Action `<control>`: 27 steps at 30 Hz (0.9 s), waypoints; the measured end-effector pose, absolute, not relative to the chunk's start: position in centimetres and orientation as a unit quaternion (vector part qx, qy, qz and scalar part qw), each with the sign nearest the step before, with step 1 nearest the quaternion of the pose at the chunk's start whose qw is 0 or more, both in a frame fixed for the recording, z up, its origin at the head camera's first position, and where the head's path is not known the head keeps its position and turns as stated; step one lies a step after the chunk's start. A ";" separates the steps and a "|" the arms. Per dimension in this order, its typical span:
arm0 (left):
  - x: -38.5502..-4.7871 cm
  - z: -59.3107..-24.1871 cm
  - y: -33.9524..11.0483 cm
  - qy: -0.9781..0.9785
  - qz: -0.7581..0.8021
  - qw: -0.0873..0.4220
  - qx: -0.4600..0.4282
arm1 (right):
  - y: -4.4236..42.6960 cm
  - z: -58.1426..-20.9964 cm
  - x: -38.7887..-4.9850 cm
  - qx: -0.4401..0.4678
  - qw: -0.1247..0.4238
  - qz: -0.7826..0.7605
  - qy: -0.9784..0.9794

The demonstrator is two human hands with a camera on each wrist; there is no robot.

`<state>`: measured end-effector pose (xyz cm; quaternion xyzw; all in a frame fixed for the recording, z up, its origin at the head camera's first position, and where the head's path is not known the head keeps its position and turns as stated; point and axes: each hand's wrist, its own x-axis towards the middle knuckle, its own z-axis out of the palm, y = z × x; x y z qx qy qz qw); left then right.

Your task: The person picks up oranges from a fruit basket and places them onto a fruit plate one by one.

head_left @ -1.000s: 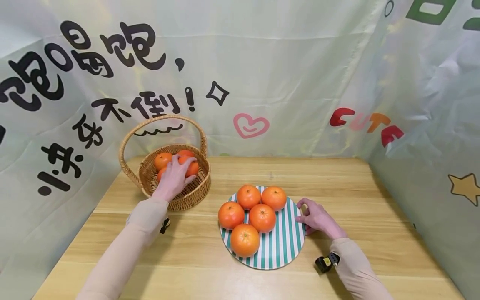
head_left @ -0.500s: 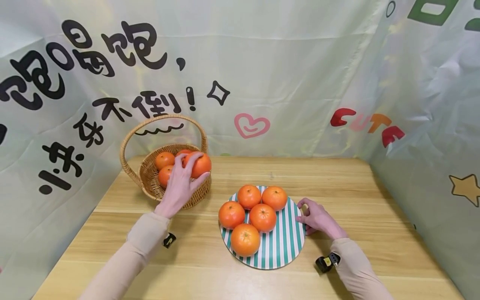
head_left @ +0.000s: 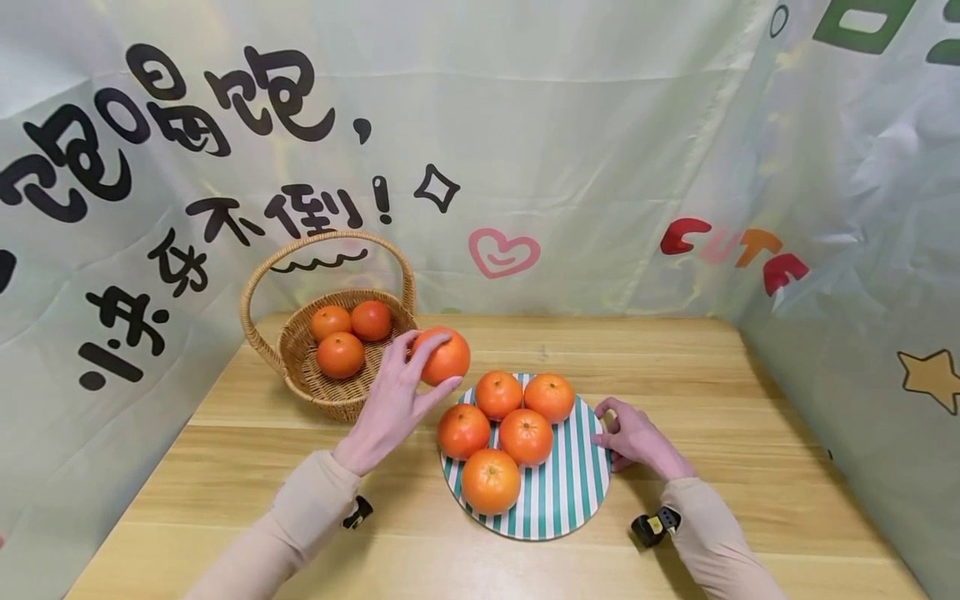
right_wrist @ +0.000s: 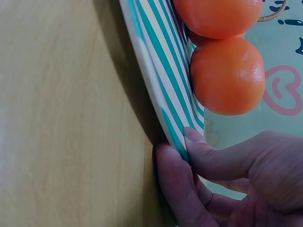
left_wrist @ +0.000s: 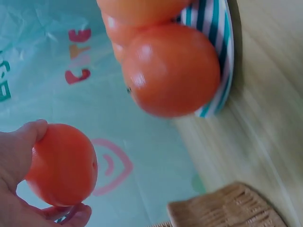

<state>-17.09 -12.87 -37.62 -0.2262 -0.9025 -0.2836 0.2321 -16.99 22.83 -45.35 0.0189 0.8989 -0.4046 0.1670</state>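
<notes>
My left hand (head_left: pixel 388 410) grips an orange (head_left: pixel 450 358) between thumb and fingers, held up between the basket and the plate. The left wrist view shows this orange (left_wrist: pixel 66 163) with the thumb and fingertips around its sides. On the green-and-white striped plate (head_left: pixel 567 475) sit several oranges, among them a large front one (head_left: pixel 490 481). At the plate's right rim, my right hand (head_left: pixel 636 435) pinches the edge. Up close in the right wrist view, the thumb lies on the striped top and a finger is under the rim (right_wrist: pixel 163 111).
A wicker basket (head_left: pixel 352 408) with a tall hoop handle stands at the left back, holding 3 oranges. Wooden tabletop (head_left: pixel 660 350) surrounds the plate. Printed fabric walls (head_left: pixel 585 167) rise behind and at both sides.
My left hand has lifted an orange out of the basket and carried it right, towards the plate. The right hand has stayed at the plate's rim.
</notes>
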 end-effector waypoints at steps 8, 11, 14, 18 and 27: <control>-15.3 -37.7 -10.9 -0.898 -0.275 0.212 -0.271 | 22.9 -45.4 -16.9 0.017 0.168 -0.405 0.898; -14.6 -37.8 -10.2 -0.897 -0.269 0.199 -0.288 | 22.9 -45.4 -16.9 0.015 0.167 -0.406 0.898; -13.9 -37.9 -9.5 -0.899 -0.264 0.184 -0.298 | 22.9 -45.3 -16.9 0.013 0.167 -0.406 0.898; -13.2 -38.2 -8.7 -0.896 -0.264 0.169 -0.313 | 22.9 -45.2 -16.9 0.012 0.167 -0.407 0.898; -12.1 -38.8 -7.2 -0.883 -0.260 0.140 -0.366 | 22.9 -45.2 -16.9 0.013 0.166 -0.408 0.898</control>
